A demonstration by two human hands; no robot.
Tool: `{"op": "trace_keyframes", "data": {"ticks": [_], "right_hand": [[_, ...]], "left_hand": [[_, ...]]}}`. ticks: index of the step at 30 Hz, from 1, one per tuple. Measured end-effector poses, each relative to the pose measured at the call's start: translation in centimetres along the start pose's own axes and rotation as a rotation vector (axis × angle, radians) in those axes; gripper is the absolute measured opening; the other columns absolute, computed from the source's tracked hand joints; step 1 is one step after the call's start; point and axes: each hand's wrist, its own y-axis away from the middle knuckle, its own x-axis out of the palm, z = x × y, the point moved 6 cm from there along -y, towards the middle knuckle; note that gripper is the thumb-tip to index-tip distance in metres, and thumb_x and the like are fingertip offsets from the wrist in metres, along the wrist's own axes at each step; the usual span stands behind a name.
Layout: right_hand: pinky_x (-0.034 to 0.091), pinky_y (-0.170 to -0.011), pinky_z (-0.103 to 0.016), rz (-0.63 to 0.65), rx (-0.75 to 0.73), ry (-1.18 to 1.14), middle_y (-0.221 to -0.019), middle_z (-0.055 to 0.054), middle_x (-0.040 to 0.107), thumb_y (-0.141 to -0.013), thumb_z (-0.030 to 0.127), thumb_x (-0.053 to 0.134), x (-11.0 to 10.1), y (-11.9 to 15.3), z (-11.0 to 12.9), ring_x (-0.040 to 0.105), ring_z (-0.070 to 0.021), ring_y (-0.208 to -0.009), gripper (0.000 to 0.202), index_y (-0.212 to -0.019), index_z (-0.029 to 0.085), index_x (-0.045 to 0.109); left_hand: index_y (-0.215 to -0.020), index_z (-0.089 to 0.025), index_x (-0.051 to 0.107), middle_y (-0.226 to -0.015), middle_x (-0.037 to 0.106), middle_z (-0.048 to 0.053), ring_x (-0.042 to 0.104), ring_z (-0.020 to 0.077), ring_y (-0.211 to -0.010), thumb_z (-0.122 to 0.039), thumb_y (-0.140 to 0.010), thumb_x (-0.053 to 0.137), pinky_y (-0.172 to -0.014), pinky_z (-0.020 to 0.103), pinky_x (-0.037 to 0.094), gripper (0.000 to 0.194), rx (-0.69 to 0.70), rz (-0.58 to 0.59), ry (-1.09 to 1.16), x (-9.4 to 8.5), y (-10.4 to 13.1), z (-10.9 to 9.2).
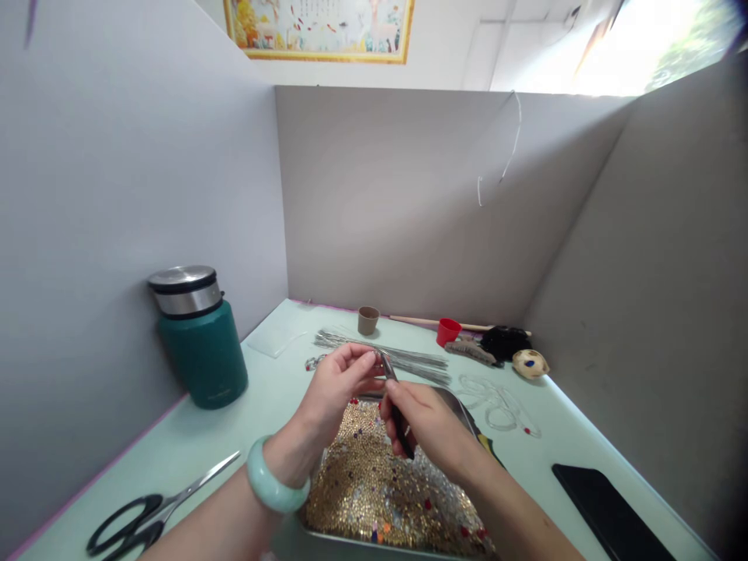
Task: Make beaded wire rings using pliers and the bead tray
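Observation:
My right hand (pixel 418 413) is wrapped round dark-handled tweezers or pliers (pixel 398 417), whose metal tip points up to the left. That tip meets the fingertips of my left hand (pixel 344 378), which are pinched together. What the left fingers hold is too small to make out. Both hands are over the far part of a metal tray (pixel 351 536) full of gold beads, with some red, blue and orange ones among them. Just beyond the hands lies a bundle of thin grey wires (pixel 418 362). A pale green bangle (pixel 274 477) circles my left wrist.
Scissors (pixel 157 514) and a teal flask (pixel 204 351) are at the left. A brown cup (pixel 368 320) and a red cup (pixel 448 332) stand at the back. Clear cord (pixel 496 405), a whitish round object (pixel 530 364) and a black phone-like slab (pixel 608 510) lie right. Grey panels (pixel 409 195) enclose the table.

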Motion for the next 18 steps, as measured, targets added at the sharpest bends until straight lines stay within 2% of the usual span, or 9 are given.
{"op": "trace_keyframes", "data": {"ticks": [8, 13, 18], "right_hand": [[0.037, -0.042, -0.022, 0.078, 0.022, -0.174, -0.062, -0.002, 0.057, -0.092, 0.046, 0.036, 0.64, 0.14, -0.21, 0.056, -0.0123, -0.049, 0.038, -0.074, 0.017, 0.052], [0.037, -0.042, -0.022, -0.004, 0.009, -0.075, -0.059, -0.001, 0.055, -0.092, 0.044, 0.036, 0.35, 0.25, 0.14, 0.053, -0.0106, -0.044, 0.037, -0.071, 0.018, 0.05], [0.037, -0.044, -0.022, -0.018, -0.008, -0.009, -0.06, -0.001, 0.056, -0.093, 0.043, 0.034, 0.16, 0.35, 0.53, 0.054, -0.0111, -0.048, 0.037, -0.072, 0.018, 0.05]], "left_hand": [[-0.089, -0.013, 0.06, -0.095, 0.066, 0.01, 0.063, 0.0157, -0.083, -0.024, -0.084, 0.061, -0.079, 0.03, 0.048, 0.012, -0.063, 0.068, 0.172, 0.26, -0.02, 0.31], [-0.088, -0.014, 0.061, -0.095, 0.067, 0.009, 0.063, 0.0172, -0.086, -0.025, -0.081, 0.063, -0.08, 0.032, 0.049, 0.013, -0.033, 0.05, 0.11, 0.26, 0.07, 0.08], [-0.088, -0.016, 0.061, -0.097, 0.067, 0.009, 0.063, 0.0187, -0.089, -0.027, -0.081, 0.064, -0.084, 0.036, 0.049, 0.014, 0.054, 0.024, 0.005, 0.1, -0.05, -0.31]]}}
